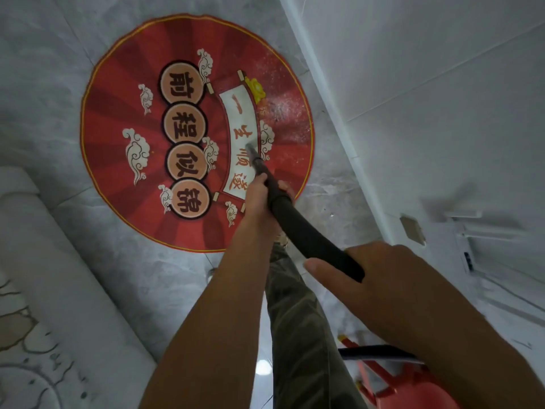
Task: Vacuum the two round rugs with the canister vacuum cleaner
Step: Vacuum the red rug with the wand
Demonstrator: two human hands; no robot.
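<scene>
a grey marble-look tiled floor (44,84) carries the round red flat-pile rug (118,172), printed with dark rays, cream cloud curls, four round character medallions and a white scroll, its far right part dusted with fine white specks (280,104). off the rug's near right edge sits the red plastic canister vacuum body (413,388), partly hidden, and a smooth black flexible hose (303,231) curves from there onto the rug. the right hand (383,278) wraps the hose just off the rug with its thumb straight, the left hand (259,202) grips it over the rug's near edge, and the slim grey tapered nozzle (252,152) touches the scroll.
</scene>
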